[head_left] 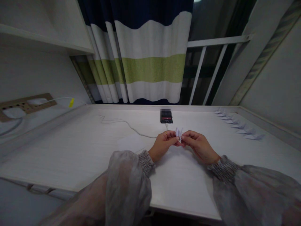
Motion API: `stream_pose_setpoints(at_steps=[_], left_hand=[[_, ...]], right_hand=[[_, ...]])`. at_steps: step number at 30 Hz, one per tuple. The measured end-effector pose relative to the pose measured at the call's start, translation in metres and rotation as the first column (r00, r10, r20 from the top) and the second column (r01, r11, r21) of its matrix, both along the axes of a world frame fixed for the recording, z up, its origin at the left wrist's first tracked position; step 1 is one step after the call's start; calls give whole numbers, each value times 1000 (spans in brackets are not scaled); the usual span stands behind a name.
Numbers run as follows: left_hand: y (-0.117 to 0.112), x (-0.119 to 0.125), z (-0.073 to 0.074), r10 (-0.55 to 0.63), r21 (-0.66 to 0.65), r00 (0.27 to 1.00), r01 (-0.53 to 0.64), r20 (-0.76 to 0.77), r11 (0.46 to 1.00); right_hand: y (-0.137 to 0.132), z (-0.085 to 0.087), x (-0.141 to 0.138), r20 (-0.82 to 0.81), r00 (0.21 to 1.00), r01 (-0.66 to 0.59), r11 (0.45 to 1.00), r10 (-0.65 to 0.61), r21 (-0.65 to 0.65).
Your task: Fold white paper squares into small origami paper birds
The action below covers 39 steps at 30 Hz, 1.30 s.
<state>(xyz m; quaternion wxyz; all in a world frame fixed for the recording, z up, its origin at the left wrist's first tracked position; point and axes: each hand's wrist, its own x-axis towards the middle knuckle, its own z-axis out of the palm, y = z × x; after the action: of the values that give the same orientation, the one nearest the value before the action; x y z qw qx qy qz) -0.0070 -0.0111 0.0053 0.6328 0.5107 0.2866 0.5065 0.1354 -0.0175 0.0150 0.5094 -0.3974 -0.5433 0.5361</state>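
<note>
Between my two hands, just above the white desk (185,179), is a small folded white paper crane (179,133) with pointed tips standing upward. My left hand (164,144) pinches its left side between thumb and fingers. On the other side, my right hand (198,145) has thumb and fingertips closed on the paper too. The fingers cover the lower part of the fold. A flat sheet of white paper (130,143) lies on the desk to the left of my left hand.
Several folded paper cranes (238,125) stand in a row at the back right. A phone (166,116) sits behind my hands, with a white cable (131,126) trailing left. A socket strip (28,105) is on the left wall. Curtains (152,62) hang behind the desk.
</note>
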Motion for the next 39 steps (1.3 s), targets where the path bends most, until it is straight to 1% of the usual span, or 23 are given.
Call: stream_pose_setpoints(at_steps=[4,8,10,12,15,21,25,30,39], left_hand=[[1,1,-3,-14,-12,999,15,30,1000],[2,1,-4,-39,-17,998,40,49,999],[3,1,-4,-32,-10,999,32,40,999],[3,1,-4,-10,-4,999,10,33,1000],[4,1,-3,31,8,999,-31,21,999],[4,2,-4,94,49,995,-93,-23,994],[3,4,-6,86,58,994,-82,-69,995],[1,4,-3,86,32,994,-84,-65,996],[1,1,0,89,6,995,-89,-39,996]], right_hand=[[0,-1,-1,36,999,35,998,-37,44],[-2,0,-3,31,995,93,986,-98,142],[-4,1,-3,40,993,104,975,-114,196],[-5,3,-3,85,990,95,971,-116,219],[-6,3,-3,126,987,68,975,-96,211],[-5,-1,-4,91,995,10,980,-29,200],[-5,-1,-5,91,995,29,983,-46,184],[-6,2,-5,126,989,50,983,-73,175],[-7,3,-4,146,978,114,967,-150,228]])
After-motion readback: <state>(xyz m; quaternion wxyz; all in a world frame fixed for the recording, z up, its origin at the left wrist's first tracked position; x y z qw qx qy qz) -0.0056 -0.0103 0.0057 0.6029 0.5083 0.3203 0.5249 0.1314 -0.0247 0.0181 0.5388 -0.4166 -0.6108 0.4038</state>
